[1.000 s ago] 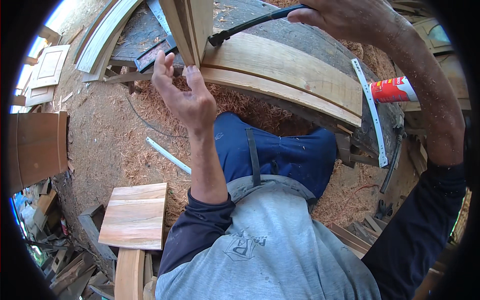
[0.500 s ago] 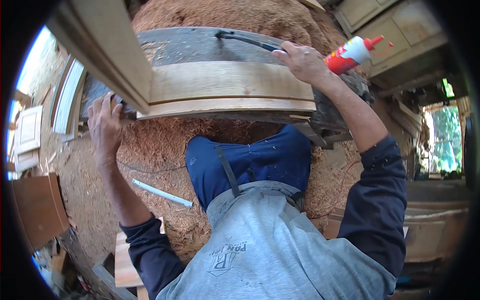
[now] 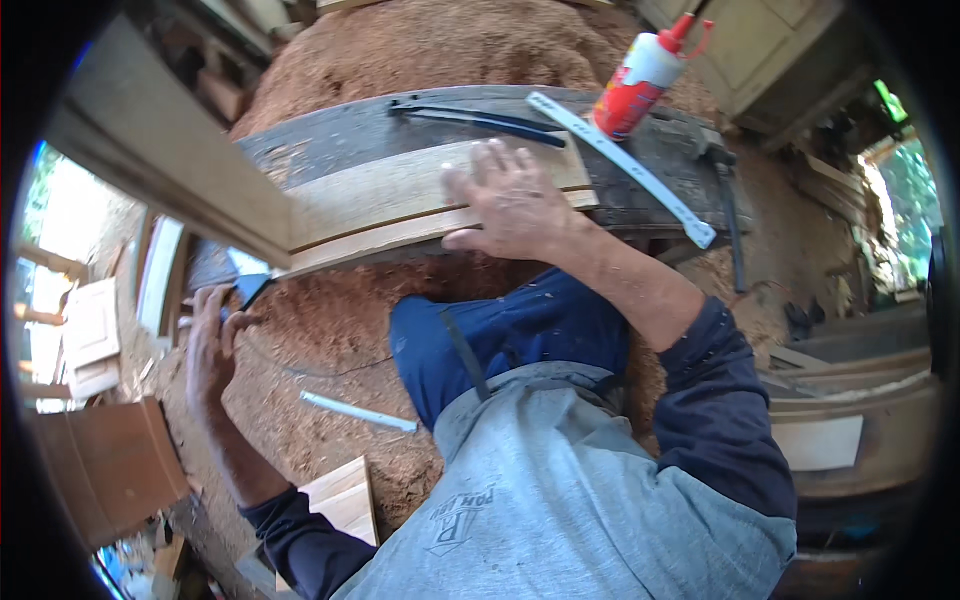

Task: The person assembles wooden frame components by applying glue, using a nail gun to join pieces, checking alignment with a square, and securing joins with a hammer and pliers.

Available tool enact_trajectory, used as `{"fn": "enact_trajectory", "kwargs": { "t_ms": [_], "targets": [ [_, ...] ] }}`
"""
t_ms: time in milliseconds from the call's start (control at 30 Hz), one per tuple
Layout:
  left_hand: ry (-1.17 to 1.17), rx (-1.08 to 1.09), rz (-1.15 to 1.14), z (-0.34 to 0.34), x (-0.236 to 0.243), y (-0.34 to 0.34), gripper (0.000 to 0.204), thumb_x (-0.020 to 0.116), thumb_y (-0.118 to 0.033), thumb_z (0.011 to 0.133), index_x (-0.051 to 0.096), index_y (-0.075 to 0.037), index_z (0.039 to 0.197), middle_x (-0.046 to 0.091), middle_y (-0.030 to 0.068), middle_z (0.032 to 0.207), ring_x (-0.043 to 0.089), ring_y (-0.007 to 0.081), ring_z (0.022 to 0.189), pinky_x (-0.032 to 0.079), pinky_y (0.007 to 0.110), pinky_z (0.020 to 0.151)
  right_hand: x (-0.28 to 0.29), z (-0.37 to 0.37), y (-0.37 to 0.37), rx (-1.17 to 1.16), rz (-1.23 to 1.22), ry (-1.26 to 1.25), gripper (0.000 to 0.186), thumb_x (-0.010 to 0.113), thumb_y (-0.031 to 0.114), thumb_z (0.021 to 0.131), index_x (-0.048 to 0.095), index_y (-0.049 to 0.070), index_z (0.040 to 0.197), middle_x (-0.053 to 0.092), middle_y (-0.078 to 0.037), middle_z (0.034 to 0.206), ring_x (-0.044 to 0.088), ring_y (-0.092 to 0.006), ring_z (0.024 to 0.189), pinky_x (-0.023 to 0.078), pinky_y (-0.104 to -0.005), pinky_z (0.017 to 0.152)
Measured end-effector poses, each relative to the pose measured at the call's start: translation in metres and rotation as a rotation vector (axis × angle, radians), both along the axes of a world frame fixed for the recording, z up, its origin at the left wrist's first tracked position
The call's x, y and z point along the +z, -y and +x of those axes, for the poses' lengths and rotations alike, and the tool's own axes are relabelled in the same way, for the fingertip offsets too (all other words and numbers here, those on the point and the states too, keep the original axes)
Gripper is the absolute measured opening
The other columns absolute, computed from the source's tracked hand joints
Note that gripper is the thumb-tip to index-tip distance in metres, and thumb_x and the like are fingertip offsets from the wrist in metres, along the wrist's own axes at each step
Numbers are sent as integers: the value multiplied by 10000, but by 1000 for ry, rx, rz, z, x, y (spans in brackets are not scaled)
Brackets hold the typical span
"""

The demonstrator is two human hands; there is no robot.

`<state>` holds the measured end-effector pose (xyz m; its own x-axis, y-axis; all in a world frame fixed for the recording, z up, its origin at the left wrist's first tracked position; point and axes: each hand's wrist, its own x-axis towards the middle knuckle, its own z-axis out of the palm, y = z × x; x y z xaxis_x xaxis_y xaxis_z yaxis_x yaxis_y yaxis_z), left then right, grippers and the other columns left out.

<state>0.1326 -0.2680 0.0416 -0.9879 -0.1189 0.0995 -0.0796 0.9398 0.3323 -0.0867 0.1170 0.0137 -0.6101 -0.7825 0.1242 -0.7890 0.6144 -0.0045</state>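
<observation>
My right hand (image 3: 515,205) rests flat on a pale wooden board (image 3: 370,205), fingers stretched out. This board lies along the workbench and meets a second wooden board (image 3: 165,150) that rises toward the upper left. At the corner's left, my left hand (image 3: 213,335) has its fingers curled round a small tool (image 3: 252,285) with a dark blue part; its exact kind is unclear. Beyond the lying board are black long-handled pincers (image 3: 490,122). A flat whitish metal strip (image 3: 625,162) slants across the bench beside a red-and-white glue bottle (image 3: 635,88), which stands on the bench.
The dark workbench (image 3: 335,120) has a metal clamp (image 3: 728,190) at its right end. Shavings heap (image 3: 430,50) behind it. A narrow strip (image 3: 358,411) and a wooden panel (image 3: 345,500) lie on the ground to my left. Cabinets (image 3: 775,55) stand at the back right.
My right hand has let go of the pincers and come down leftward onto the lying board. My left hand has lowered slightly, with its tool. The metal strip on the bench now shows.
</observation>
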Motion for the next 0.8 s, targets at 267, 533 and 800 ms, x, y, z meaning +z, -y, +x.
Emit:
{"fn": "enact_trajectory", "kwargs": {
  "t_ms": [267,533,800],
  "targets": [
    [8,19,236,36,43,-11,417,638,-254,916,564,-31,1260,533,155,1196,548,321,1132,410,384,1000,-2,3,-14,-45,-29,-70,783,650,566,854,450,100,1451,441,-305,1411,390,-439,1365,291,-548,1127],
    [-255,-15,700,78,37,15,583,615,-434,942,572,51,1261,525,95,1182,522,183,1060,423,320,914,13,70,29,278,-421,213,559,684,386,884,559,37,1302,574,-220,1267,554,-371,1205,423,-477,1031],
    [-468,23,967,49,24,45,606,536,-422,1005,501,95,1320,565,86,1087,500,142,935,391,279,862,17,156,104,490,-618,1069,541,653,338,950,537,-44,1315,656,-170,1110,646,-263,1069,529,-370,919]
  ]
}}
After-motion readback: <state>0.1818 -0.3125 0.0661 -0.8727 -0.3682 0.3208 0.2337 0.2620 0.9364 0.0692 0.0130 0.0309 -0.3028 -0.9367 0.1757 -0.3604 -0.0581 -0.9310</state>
